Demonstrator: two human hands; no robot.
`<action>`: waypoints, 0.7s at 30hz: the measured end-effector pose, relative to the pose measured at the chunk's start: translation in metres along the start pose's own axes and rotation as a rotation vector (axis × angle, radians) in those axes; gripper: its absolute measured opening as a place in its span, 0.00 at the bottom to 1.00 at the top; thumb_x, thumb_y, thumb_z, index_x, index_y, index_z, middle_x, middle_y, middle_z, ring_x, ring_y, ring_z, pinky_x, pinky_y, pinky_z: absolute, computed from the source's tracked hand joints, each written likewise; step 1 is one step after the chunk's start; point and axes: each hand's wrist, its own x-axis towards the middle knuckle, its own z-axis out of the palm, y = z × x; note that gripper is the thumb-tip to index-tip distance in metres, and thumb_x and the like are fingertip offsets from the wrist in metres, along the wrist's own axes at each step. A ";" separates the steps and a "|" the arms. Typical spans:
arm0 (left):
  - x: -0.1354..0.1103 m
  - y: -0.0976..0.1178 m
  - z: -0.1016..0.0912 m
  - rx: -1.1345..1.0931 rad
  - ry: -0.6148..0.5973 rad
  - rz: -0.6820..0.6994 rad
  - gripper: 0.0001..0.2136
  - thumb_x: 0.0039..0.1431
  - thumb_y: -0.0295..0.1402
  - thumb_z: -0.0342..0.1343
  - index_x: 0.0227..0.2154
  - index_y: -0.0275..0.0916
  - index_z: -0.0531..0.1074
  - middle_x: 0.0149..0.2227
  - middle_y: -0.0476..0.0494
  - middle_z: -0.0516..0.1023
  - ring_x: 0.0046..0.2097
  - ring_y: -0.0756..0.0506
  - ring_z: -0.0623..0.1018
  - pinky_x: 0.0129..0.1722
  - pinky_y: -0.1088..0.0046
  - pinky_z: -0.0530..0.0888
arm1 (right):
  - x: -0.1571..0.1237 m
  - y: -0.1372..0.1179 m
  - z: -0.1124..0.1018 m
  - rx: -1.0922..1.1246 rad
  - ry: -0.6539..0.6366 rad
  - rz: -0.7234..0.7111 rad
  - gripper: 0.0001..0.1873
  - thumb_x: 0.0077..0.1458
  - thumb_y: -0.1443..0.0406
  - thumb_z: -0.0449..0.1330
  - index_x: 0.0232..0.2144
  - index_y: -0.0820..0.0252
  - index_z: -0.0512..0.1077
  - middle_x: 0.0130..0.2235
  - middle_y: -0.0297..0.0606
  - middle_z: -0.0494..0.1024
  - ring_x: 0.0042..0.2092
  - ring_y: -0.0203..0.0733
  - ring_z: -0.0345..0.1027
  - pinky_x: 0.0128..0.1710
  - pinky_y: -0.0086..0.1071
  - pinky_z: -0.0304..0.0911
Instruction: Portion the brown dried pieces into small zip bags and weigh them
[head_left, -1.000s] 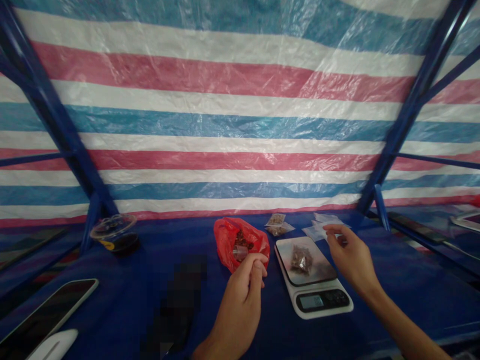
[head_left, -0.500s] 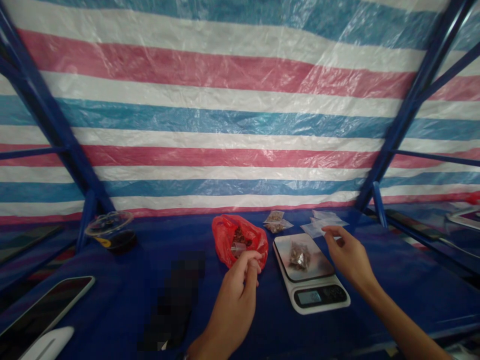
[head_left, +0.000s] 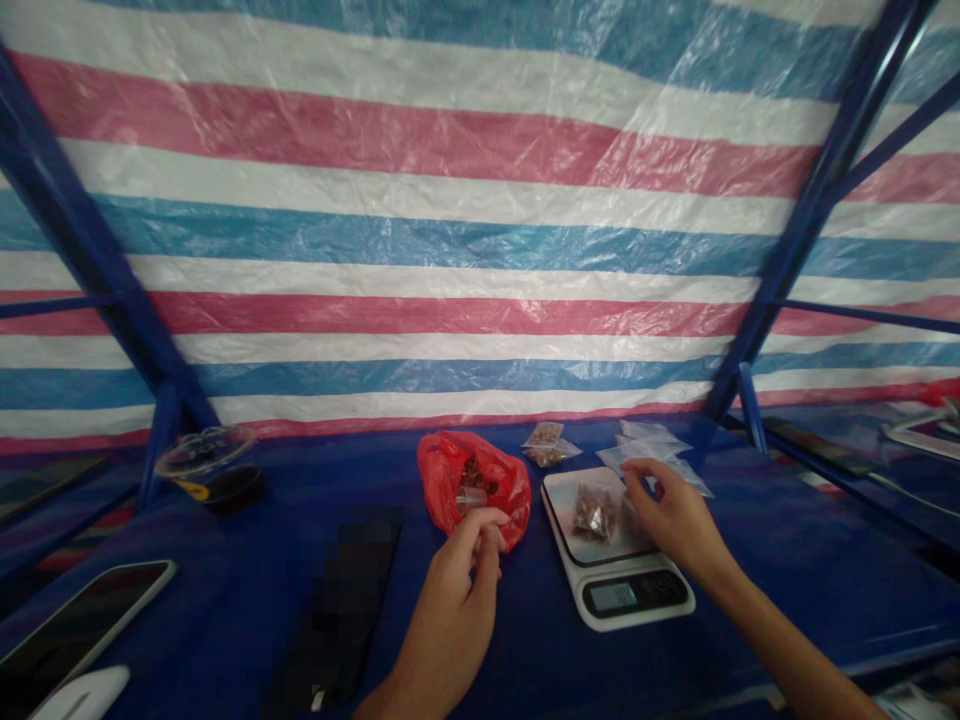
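My left hand (head_left: 457,595) is closed at the near edge of a red plastic bag (head_left: 442,475), its fingertips pressed together; whatever they may hold is hidden. Inside the open bag lie dark brown bits and a small clear cup (head_left: 471,497). To the right, a white kitchen scale (head_left: 600,606) with a lit display carries a clear small bag of brown bits (head_left: 595,512). Over the right side of its metal plate hangs my right hand (head_left: 675,515), fingers curved and apart, with nothing visible in them.
Two filled small bags (head_left: 547,445) lie behind the scale, beside several clear flat bags (head_left: 652,435). At left are a round clear container with dark contents (head_left: 232,485), a phone (head_left: 86,615) and a dark blurred object (head_left: 341,600). Blue posts (head_left: 787,240) flank a striped sheet.
My right hand has moved left, from beside the scale to over its plate. My left hand stays closed near the red bag. The view has shifted slightly.
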 end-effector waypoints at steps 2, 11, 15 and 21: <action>0.001 0.001 0.001 0.011 0.003 0.004 0.17 0.73 0.46 0.46 0.45 0.44 0.77 0.33 0.47 0.74 0.37 0.42 0.76 0.43 0.65 0.73 | -0.001 -0.001 0.002 0.009 -0.007 -0.021 0.17 0.54 0.54 0.56 0.37 0.55 0.80 0.39 0.44 0.86 0.41 0.53 0.79 0.44 0.43 0.71; 0.001 0.010 0.016 -0.060 0.009 0.016 0.18 0.72 0.48 0.49 0.50 0.43 0.76 0.46 0.39 0.81 0.48 0.38 0.80 0.52 0.60 0.75 | -0.004 -0.035 0.006 0.373 -0.079 0.030 0.16 0.55 0.54 0.62 0.41 0.56 0.78 0.32 0.37 0.83 0.31 0.46 0.74 0.33 0.38 0.69; 0.005 0.014 0.023 -0.176 0.090 -0.025 0.24 0.65 0.46 0.60 0.61 0.43 0.70 0.60 0.36 0.77 0.59 0.36 0.78 0.60 0.57 0.73 | -0.020 -0.074 0.015 0.703 -0.245 -0.011 0.14 0.56 0.54 0.68 0.41 0.54 0.76 0.33 0.35 0.81 0.34 0.43 0.76 0.35 0.34 0.72; 0.020 0.013 0.021 -0.393 0.004 -0.078 0.17 0.66 0.49 0.57 0.37 0.39 0.77 0.35 0.45 0.82 0.37 0.43 0.81 0.40 0.68 0.76 | -0.039 -0.098 0.036 0.881 -0.278 0.061 0.21 0.53 0.50 0.73 0.43 0.53 0.76 0.35 0.35 0.82 0.36 0.42 0.77 0.36 0.32 0.73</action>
